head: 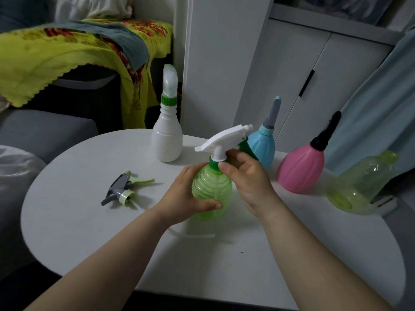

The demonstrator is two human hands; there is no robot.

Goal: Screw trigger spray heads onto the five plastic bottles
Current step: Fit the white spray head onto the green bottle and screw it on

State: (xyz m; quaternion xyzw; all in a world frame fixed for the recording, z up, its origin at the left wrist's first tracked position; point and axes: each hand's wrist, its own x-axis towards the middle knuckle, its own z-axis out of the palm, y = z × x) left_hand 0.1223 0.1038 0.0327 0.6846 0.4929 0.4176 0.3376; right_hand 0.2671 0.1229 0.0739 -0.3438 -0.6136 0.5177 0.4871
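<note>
Green bottle [211, 189]: translucent plastic, held clear of or lightly on the white bench [89, 221]; contact cannot be told.
Left hand [186, 196]: fingers wrapped closed around the bottle's belly, thumb across its front.
Right hand [249, 182]: fingers [225, 166] pinched on the green collar [214, 164] beneath the white trigger head [224, 138].
Risk, cross-threading: judged likely if the collar is turned while the head sits tilted.
Risk, slip: the smooth belly could rotate inside the left fingers, so that the collar fails to tighten.
Risk, knock: blue bottle [262, 144] and pink bottle [301, 169] stand just beyond the right fingers.
Loose head [125, 189]: lies left of the left fingers, unfitted.
Hidden: thread engagement is covered by the collar; dip tube not made out.
Blurred: yellow-green bottle [359, 187] on its side, far right.
</note>
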